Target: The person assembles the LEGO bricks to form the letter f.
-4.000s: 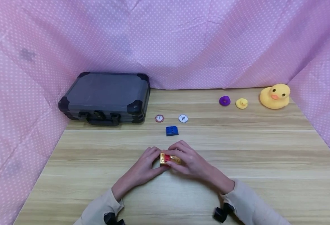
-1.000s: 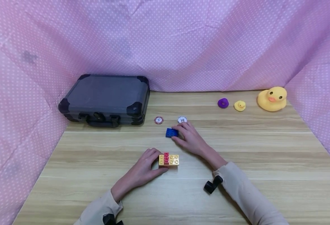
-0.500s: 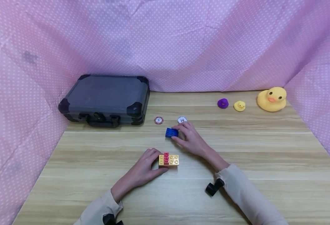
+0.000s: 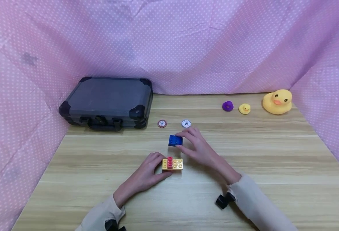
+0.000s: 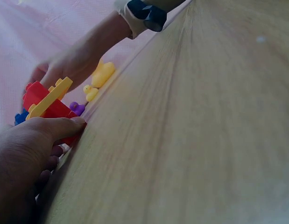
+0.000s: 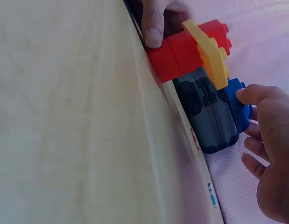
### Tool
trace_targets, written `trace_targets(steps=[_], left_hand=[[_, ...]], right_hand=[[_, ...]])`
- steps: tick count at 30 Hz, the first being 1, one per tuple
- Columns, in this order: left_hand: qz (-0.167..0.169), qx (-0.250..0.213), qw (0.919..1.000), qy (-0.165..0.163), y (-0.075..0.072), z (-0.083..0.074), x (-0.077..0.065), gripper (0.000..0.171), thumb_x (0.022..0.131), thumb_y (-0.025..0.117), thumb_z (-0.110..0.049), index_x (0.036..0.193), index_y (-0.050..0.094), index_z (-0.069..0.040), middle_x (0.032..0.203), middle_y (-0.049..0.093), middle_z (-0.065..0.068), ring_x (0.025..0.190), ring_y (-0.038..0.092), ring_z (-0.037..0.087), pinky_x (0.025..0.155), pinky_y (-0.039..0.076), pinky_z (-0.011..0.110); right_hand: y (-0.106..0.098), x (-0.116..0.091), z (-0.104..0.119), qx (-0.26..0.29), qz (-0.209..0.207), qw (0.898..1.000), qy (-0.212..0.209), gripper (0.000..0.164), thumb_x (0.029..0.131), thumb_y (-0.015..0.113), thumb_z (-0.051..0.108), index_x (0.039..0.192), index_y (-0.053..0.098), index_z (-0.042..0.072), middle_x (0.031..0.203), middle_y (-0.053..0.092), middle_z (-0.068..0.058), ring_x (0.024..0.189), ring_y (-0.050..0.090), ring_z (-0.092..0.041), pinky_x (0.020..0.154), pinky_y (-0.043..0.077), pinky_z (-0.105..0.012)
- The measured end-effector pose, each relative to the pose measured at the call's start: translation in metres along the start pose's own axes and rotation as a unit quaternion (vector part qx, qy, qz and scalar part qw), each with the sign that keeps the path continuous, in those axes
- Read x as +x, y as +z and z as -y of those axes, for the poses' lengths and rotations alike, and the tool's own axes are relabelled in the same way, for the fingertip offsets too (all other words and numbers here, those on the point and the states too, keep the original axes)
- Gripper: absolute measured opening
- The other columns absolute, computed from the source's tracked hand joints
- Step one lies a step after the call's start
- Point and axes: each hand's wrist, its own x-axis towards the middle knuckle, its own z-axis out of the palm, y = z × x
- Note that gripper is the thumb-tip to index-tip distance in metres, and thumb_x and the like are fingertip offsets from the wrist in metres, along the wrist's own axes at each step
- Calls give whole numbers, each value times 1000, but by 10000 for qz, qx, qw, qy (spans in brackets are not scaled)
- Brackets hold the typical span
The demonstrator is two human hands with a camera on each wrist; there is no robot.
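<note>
In the head view my left hand (image 4: 146, 170) grips the base of a small toy-brick stack standing on the table. The stack has red bricks (image 6: 177, 56) below, a yellow plate (image 4: 178, 164) across them and a red brick (image 4: 170, 162) rising above the plate's left part. Between its thumb and fingers, my right hand (image 4: 199, 149) pinches a studded blue brick (image 4: 174, 140) by its right end. That brick hangs above the table, just behind the stack and apart from it. In the right wrist view its underside looks curved.
Behind the hands lie a red-rimmed poker chip (image 4: 162, 124) and a white-and-blue chip (image 4: 186, 124). A grey case (image 4: 108, 99) stands at back left. A purple duck (image 4: 228, 106), a small yellow duck (image 4: 245, 109) and a big yellow duck (image 4: 277, 102) sit at back right, before a pink curtain (image 4: 186, 48).
My right hand has left the stack, taken hold of the blue brick and lifted it off the table, slightly toward the stack. My left hand has stayed on the stack.
</note>
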Motion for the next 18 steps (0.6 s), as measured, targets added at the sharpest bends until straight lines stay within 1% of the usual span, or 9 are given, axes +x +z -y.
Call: trace_targets(steps=[5, 8, 13, 18], left_hand=[[-35, 23, 10000, 78, -2, 0, 0, 32, 91, 82, -34, 116, 68, -20, 114, 59, -10, 107, 52, 11, 91, 50, 39], [0, 0, 10000, 49, -3, -1, 0, 33, 91, 82, -33, 117, 68, -20, 113, 60, -10, 107, 52, 11, 91, 50, 39], [62, -18, 10000, -50, -4, -1, 1, 34, 90, 83, -32, 118, 68, -20, 114, 59, -10, 107, 52, 10, 92, 50, 39], [38, -2, 10000, 8, -3, -2, 0, 33, 90, 83, -33, 117, 68, -20, 113, 59, -11, 107, 51, 10, 91, 50, 38]], right_hand=[[-3, -4, 8, 82, -100, 9996, -247, 39, 95, 77, 17, 132, 67, 7, 126, 58, -5, 119, 47, -23, 98, 44, -45], [-4, -6, 11, 126, -114, 9992, -349, 39, 95, 78, 16, 131, 67, 7, 126, 59, -4, 118, 47, -22, 97, 44, -43], [-5, -11, 17, 123, -13, 9991, -414, 40, 94, 78, 16, 132, 67, 9, 129, 59, -4, 122, 48, -22, 99, 45, -42], [-7, -17, 24, 92, 59, 9984, -549, 42, 93, 80, 16, 132, 67, 10, 129, 59, -4, 122, 48, -22, 100, 47, -42]])
